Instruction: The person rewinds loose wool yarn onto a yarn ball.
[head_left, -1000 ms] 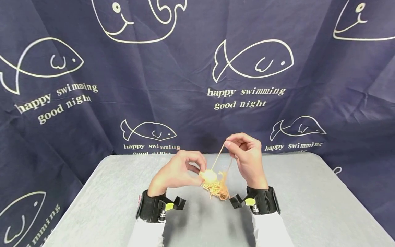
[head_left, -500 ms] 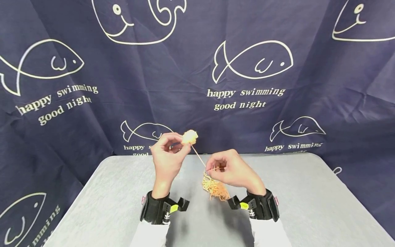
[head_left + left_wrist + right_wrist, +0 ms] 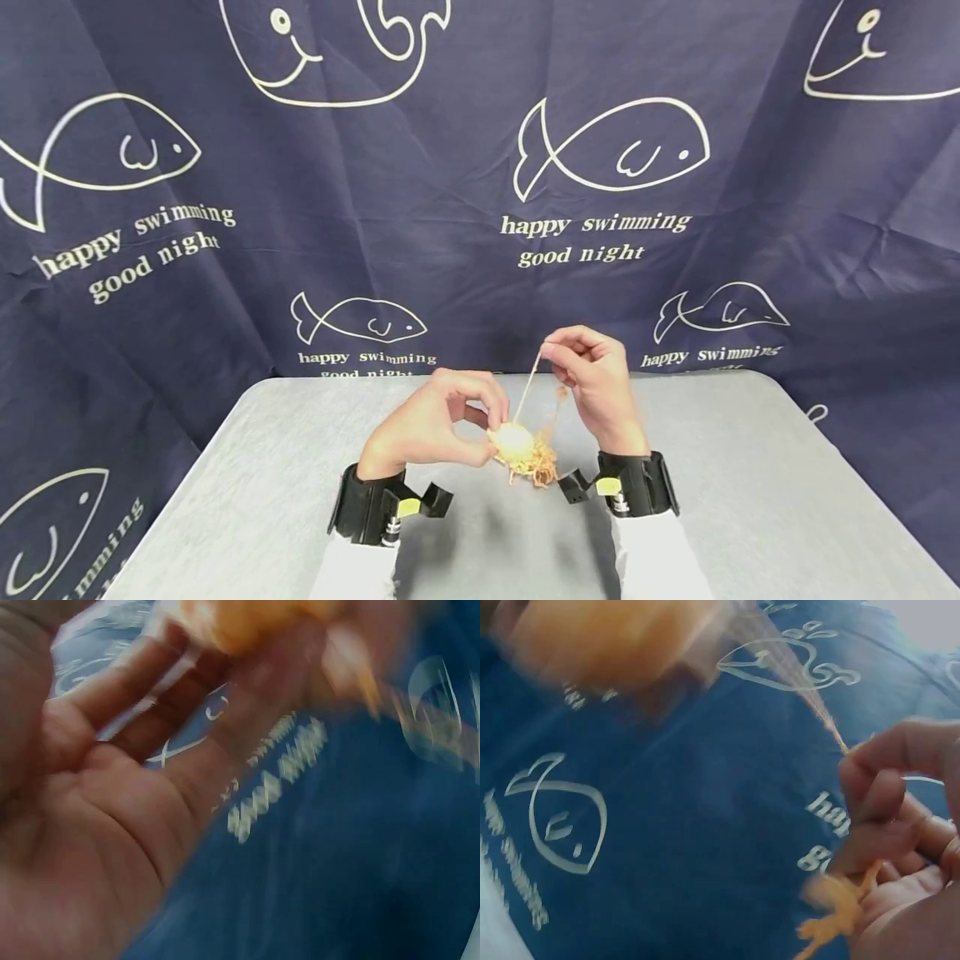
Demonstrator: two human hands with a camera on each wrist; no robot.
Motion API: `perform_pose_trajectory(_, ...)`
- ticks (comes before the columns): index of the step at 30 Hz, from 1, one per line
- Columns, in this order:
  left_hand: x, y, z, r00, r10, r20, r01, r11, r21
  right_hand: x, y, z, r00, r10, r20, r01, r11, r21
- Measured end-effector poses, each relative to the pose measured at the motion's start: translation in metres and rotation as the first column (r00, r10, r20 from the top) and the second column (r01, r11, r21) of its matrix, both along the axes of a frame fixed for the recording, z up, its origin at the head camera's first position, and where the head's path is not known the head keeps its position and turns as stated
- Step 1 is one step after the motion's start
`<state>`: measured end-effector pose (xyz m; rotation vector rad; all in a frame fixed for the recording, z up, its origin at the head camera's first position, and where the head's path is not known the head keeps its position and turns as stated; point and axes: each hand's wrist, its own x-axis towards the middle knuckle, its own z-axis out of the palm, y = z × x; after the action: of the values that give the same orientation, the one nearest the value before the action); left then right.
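Observation:
My left hand [image 3: 435, 421] pinches a small pale-yellow ball of yarn [image 3: 513, 442] between thumb and fingers, low over the table. In the left wrist view the yarn ball [image 3: 259, 622] shows blurred at the fingertips. My right hand [image 3: 596, 383] is raised to the right, pinching a strand of yarn [image 3: 528, 383] that runs taut down to the ball. Another bit of yarn [image 3: 836, 907] hangs below the right palm in the right wrist view. Behind the ball, partly covered by it, lies a loose tangle of orange-yellow yarn [image 3: 543, 471].
A grey table [image 3: 750, 500] extends under both arms. Behind it hangs a dark blue curtain [image 3: 465, 208] with white fish drawings and lettering. Black wrist straps with small cameras [image 3: 435, 500] sit on both wrists.
Half a second ago the left hand held the ball high and the right was low by the tangle. Now the left is down and the right is up, much like one second ago.

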<state>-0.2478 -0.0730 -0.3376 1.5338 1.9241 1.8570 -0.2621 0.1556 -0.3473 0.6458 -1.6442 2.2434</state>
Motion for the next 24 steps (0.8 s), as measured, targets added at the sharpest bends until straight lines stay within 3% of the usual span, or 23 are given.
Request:
perform_pose_trajectory(1,0.001,0.001,0.002,0.999,-0.031,0.011,0.030,0.994,0.107,-0.001,-0.002,-0.002,1.000,-0.016,0.004,0.016,0.996,0.087)
perform_pose_trajectory(3,0.001,0.004,0.004,1.000,-0.011,0.016,0.005,0.943,0.333,-0.002,-0.005,-0.004,1.000,-0.011,-0.028,0.019,0.953,0.301)
perform_pose_trajectory(5,0.000,0.008,0.005,0.990,0.132,0.040,-0.134,0.853,0.504,0.002,-0.007,-0.004,0.995,0.060,-0.083,-0.012,0.873,0.488)
perform_pose_trajectory(6,-0.001,0.009,0.005,0.970,0.233,0.070,-0.232,0.803,0.548,0.004,-0.007,-0.003,0.989,0.108,-0.103,-0.032,0.829,0.559)
perform_pose_trajectory(8,-0.004,0.012,0.002,0.893,0.435,0.117,-0.422,0.719,0.552,0.011,-0.008,0.001,0.971,0.204,-0.126,-0.081,0.772,0.630)
perform_pose_trajectory(10,-0.008,0.013,-0.002,0.798,0.593,0.109,-0.565,0.672,0.479,0.018,-0.007,0.006,0.955,0.257,-0.148,-0.107,0.764,0.636)
perform_pose_trajectory(12,-0.012,0.011,-0.006,0.728,0.684,0.041,-0.649,0.670,0.360,0.022,-0.005,0.009,0.948,0.256,-0.189,-0.099,0.802,0.589)
perform_pose_trajectory(13,-0.014,0.010,-0.008,0.714,0.700,-0.003,-0.669,0.684,0.293,0.023,-0.003,0.011,0.947,0.239,-0.213,-0.091,0.837,0.539)
perform_pose_trajectory(14,-0.014,0.009,-0.009,0.716,0.697,-0.040,-0.673,0.705,0.223,0.024,-0.002,0.013,0.949,0.211,-0.233,-0.076,0.874,0.480)
perform_pose_trajectory(15,-0.014,0.007,-0.010,0.732,0.678,-0.074,-0.664,0.733,0.148,0.024,0.000,0.014,0.953,0.175,-0.248,-0.060,0.910,0.411)
perform_pose_trajectory(16,-0.014,0.006,-0.011,0.761,0.641,-0.099,-0.638,0.767,0.069,0.023,0.002,0.014,0.958,0.142,-0.250,-0.054,0.943,0.330)
perform_pose_trajectory(18,-0.013,0.003,-0.011,0.839,0.531,-0.118,-0.540,0.838,-0.075,0.019,0.004,0.014,0.972,0.090,-0.219,-0.058,0.987,0.148)
perform_pose_trajectory(21,-0.008,0.001,-0.009,0.950,0.303,-0.072,-0.311,0.931,-0.192,0.010,0.004,0.008,0.992,0.022,-0.123,-0.028,0.999,-0.041)
perform_pose_trajectory(22,-0.006,0.001,-0.008,0.975,0.217,-0.040,-0.221,0.957,-0.187,0.006,0.003,0.005,0.997,0.003,-0.083,-0.008,0.998,-0.067)
perform_pose_trajectory(24,-0.002,0.002,-0.006,0.998,0.065,0.016,-0.063,0.991,-0.115,-0.001,0.001,-0.001,0.999,-0.042,-0.015,0.041,0.999,-0.017)
